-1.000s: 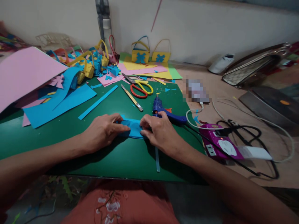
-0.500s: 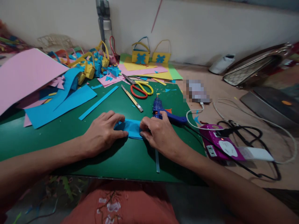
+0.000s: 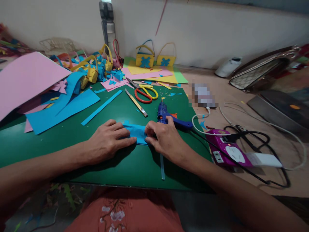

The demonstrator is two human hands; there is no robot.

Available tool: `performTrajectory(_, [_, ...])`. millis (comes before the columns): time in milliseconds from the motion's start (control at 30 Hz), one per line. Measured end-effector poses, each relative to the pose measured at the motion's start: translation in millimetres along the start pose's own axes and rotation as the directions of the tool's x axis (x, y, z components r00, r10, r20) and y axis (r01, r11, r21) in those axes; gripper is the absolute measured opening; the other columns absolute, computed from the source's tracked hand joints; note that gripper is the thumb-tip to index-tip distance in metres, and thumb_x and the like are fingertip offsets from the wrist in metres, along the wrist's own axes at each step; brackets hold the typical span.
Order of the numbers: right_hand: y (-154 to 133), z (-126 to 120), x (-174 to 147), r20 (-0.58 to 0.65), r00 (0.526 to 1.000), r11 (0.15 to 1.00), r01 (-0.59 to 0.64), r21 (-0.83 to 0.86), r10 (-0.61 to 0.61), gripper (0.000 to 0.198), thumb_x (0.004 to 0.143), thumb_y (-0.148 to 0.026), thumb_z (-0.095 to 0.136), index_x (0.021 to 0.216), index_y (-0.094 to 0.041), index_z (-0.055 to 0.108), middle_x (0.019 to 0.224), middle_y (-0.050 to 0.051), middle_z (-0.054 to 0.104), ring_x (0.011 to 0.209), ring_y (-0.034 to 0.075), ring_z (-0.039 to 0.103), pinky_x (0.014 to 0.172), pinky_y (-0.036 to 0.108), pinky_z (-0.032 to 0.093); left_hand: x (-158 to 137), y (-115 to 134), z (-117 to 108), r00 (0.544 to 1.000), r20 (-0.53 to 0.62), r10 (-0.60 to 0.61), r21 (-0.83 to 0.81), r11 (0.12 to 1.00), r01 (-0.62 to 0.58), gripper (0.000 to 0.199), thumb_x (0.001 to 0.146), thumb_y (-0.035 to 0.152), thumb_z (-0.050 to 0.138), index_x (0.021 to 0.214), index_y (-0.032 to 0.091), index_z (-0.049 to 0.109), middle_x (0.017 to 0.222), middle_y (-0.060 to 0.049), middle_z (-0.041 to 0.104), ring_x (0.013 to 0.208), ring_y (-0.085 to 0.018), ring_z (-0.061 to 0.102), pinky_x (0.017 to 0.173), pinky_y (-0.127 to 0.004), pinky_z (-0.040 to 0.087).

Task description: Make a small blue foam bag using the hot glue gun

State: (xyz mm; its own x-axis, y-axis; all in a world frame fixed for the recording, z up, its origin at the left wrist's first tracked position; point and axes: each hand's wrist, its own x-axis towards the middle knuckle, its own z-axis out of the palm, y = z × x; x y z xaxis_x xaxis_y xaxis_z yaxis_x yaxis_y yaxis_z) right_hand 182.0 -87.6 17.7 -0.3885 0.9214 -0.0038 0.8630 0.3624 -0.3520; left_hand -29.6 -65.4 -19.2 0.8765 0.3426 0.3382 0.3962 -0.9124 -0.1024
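A folded piece of blue craft paper [image 3: 138, 133] lies on the green board between my hands. My left hand [image 3: 112, 138] is on its left end, with thumb and forefinger close together pressing it down; the fingers cover that end. At the right end, my right hand [image 3: 164, 137] pinches the paper between thumb and curled fingers, its forefinger raised near the blue glue gun [image 3: 163, 112]. A thin pale strip [image 3: 162, 167], perhaps a glue stick, sticks out below my right hand. Scissors [image 3: 143, 92] with red and yellow handles and a yellow craft knife [image 3: 136, 103] lie beyond.
To the left are a blue paper strip [image 3: 101, 108], blue sheets [image 3: 65, 111] and a pink sheet [image 3: 29, 80]. Small yellow paper bags [image 3: 145, 60] stand by the wall. On the right are a purple power strip [image 3: 227, 149], cables, and a blurred phone-like object [image 3: 203, 95].
My left hand has slid slightly right and lowered over the paper, its fingers now covering more of the left end. My right hand keeps its pinch in place.
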Motion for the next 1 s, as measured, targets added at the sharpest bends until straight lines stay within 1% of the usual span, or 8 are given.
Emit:
performTrajectory(133, [-0.7,0.1,0.5,0.003,1.000,1.000,0.002,-0.015,-0.002,0.012,0.074,-0.008,0.059,0.073,-0.017,0.050,0.069,-0.003,0.060,0.064,0.013,0.051,0.089,0.042,0.018,0.8,1.2,0.4,0.998,0.061,0.011,0.043,0.999,-0.014,0.028,0.088,0.023,0.043,0.113,0.029,0.055,0.095,-0.004,0.062,0.079,-0.020,0.047,0.069,-0.035,0.030])
performTrajectory(333, [-1.0,-0.6,0.3,0.016,1.000,1.000,-0.007,-0.029,0.008,0.013,0.073,-0.008,0.060,0.073,-0.017,0.051,0.071,-0.002,0.061,0.065,0.013,0.051,0.091,0.043,0.018,1.3,1.4,-0.5,0.992,0.122,0.007,0.049,0.999,-0.013,0.032,0.087,0.023,0.045,0.118,0.031,0.051,0.099,-0.004,0.059,0.083,-0.022,0.047,0.069,-0.036,0.030])
performTrajectory(467, [0.2,0.6,-1.0,0.008,1.000,0.999,0.003,-0.033,-0.003,0.013,0.073,-0.006,0.058,0.073,-0.017,0.051,0.071,-0.002,0.061,0.066,0.014,0.052,0.091,0.045,0.018,1.6,1.2,-2.1,0.986,0.167,0.023,0.076,0.996,-0.036,0.039,0.084,0.024,0.049,0.122,0.032,0.046,0.101,-0.004,0.058,0.083,-0.022,0.046,0.068,-0.036,0.029])
performTrajectory(667, [0.2,0.4,-2.0,0.015,1.000,0.999,0.009,-0.035,-0.009,0.013,0.072,-0.005,0.058,0.076,-0.016,0.052,0.070,-0.002,0.062,0.064,0.013,0.053,0.092,0.048,0.016,3.6,0.5,-2.1,0.979,0.199,0.045,0.084,0.994,-0.063,0.048,0.081,0.026,0.053,0.126,0.034,0.041,0.096,-0.004,0.055,0.083,-0.022,0.045,0.069,-0.036,0.028])
performTrajectory(833, [6.3,-9.6,-4.7,-0.011,1.000,0.999,-0.006,-0.051,0.005,0.010,0.076,-0.007,0.057,0.080,-0.016,0.057,0.076,0.001,0.067,0.071,0.016,0.058,0.093,0.045,0.018,5.9,1.2,-4.1,0.973,0.225,0.046,0.078,0.995,-0.065,0.050,0.081,0.025,0.053,0.128,0.035,0.039,0.097,-0.004,0.054,0.086,-0.023,0.045,0.070,-0.036,0.027])
performTrajectory(900, [10.1,-14.5,-7.9,-0.036,0.999,0.997,0.009,-0.075,-0.012,0.008,0.079,-0.010,0.055,0.077,-0.016,0.060,0.077,0.003,0.067,0.073,0.016,0.058,0.093,0.043,0.021,7.2,1.4,-5.4,0.971,0.232,0.051,0.075,0.995,-0.071,0.050,0.081,0.025,0.053,0.127,0.035,0.040,0.095,-0.004,0.053,0.084,-0.022,0.044,0.069,-0.036,0.026])
performTrajectory(1000, [12.9,-16.9,-15.3,-0.048,0.994,0.985,0.093,-0.144,-0.100,0.017,0.081,-0.009,0.050,0.080,-0.019,0.065,0.077,0.003,0.067,0.077,0.017,0.057,0.092,0.041,0.024,9.5,1.6,-7.4,0.970,0.237,0.062,0.070,0.994,-0.080,0.049,0.081,0.024,0.051,0.128,0.035,0.039,0.092,-0.004,0.052,0.080,-0.021,0.044,0.069,-0.036,0.026])
